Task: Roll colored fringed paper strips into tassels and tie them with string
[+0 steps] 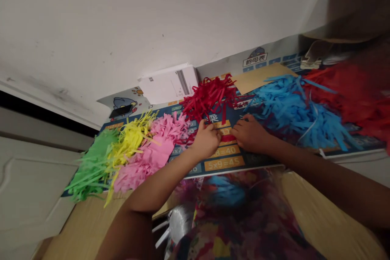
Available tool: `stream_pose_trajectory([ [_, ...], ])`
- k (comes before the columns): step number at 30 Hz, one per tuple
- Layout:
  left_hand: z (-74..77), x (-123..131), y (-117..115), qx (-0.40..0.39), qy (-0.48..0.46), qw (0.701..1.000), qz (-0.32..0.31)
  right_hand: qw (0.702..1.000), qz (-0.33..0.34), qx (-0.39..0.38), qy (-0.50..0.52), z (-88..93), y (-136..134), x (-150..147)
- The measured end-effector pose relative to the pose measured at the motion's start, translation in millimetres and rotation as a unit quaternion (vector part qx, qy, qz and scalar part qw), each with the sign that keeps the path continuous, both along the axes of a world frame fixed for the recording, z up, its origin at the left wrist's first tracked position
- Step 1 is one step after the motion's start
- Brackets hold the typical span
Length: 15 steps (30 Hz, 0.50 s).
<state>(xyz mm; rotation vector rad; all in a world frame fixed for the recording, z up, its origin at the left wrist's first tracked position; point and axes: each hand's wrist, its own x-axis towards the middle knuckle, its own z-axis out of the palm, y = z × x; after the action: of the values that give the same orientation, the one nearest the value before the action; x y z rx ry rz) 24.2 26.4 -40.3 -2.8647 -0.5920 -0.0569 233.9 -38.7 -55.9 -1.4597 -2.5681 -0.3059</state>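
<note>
A short red strip of paper (228, 138) spans the gap between my two hands, low over the printed mat. My left hand (207, 140) pinches its left end, fingers curled. At the other end, my right hand (250, 133) grips it with bent fingers. Just beyond them lies a dark red fringed paper bundle (210, 97). Pink fringed paper (161, 146) is left of my left hand, and blue fringed paper (286, 105) lies right of my right hand. My fingers hide part of the strip.
Yellow fringe (134, 136) and green fringe (99, 158) lie at the left. A white box (167, 83) leans by the wall, with a tan sheet (265, 77) beside it. Bright red fringe (353, 93) is at the right. A silvery roll (179, 223) sits below the table edge.
</note>
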Motion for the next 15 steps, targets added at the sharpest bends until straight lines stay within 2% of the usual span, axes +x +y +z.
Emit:
stream_pose_trajectory([
  [5,-1.6,-5,-2,-0.043,-0.062,0.996,0.056,0.999,-0.018,0.014,0.044,-4.0,2,-11],
  [11,-8.6,-8,-3,-0.012,-0.090,0.995,0.032,0.997,-0.032,0.050,0.053,-4.5,7,-15],
  [15,-18.1,-12,-2,0.013,-0.109,0.994,0.029,0.998,0.007,0.055,0.042,-6.7,5,-12],
])
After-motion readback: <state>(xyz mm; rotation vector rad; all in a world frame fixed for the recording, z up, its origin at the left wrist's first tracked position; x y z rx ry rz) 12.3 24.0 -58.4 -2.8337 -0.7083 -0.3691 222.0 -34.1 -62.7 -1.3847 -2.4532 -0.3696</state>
